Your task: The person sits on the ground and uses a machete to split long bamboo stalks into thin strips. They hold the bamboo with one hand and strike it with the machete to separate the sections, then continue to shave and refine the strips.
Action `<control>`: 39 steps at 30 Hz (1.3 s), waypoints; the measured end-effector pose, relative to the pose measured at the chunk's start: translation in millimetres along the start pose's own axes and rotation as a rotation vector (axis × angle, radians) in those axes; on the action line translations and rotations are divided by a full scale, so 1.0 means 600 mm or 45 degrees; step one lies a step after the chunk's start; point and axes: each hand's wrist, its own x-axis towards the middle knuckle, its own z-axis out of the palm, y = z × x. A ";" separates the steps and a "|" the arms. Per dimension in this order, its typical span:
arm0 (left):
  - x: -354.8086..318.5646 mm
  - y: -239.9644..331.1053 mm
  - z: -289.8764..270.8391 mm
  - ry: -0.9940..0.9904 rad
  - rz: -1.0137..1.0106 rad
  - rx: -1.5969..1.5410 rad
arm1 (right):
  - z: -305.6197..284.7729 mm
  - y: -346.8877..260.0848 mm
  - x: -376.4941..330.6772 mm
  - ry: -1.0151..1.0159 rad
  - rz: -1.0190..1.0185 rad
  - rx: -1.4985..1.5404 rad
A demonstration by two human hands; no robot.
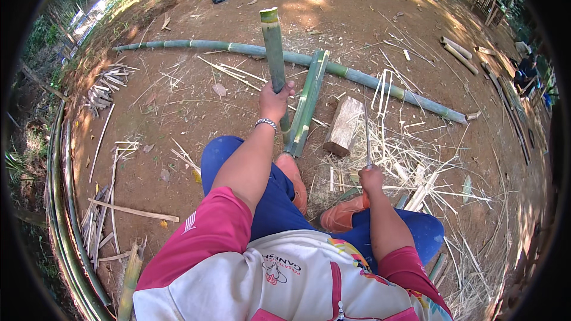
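Across the ground (163, 169), one long pole (298, 58) is counted; one block (345, 126), one held tube (273, 50), one knife (367, 137), one bracelet (266, 122) and two boots (340, 214) are seen.

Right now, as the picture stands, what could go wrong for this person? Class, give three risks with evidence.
1. The bare left hand grips the bamboo tube; a slip of the long blade in the right hand might cut it.
2. The left shoe sits by the split bamboo's lower end, so a shifting piece could knock it.
3. Loose strips litter the ground and might trip someone.
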 end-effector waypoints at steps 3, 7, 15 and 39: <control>-0.004 0.008 0.011 0.005 0.016 -0.044 | -0.013 -0.010 -0.009 0.044 -0.027 -0.061; -0.009 0.015 0.020 0.016 0.021 -0.101 | -0.015 0.016 -0.003 0.034 -0.216 -0.180; 0.007 0.034 -0.006 0.074 0.177 -0.272 | -0.003 0.005 -0.010 -0.006 -0.177 -0.155; -0.101 0.258 -0.084 0.334 0.677 -0.961 | -0.053 0.009 -0.023 0.061 0.007 0.153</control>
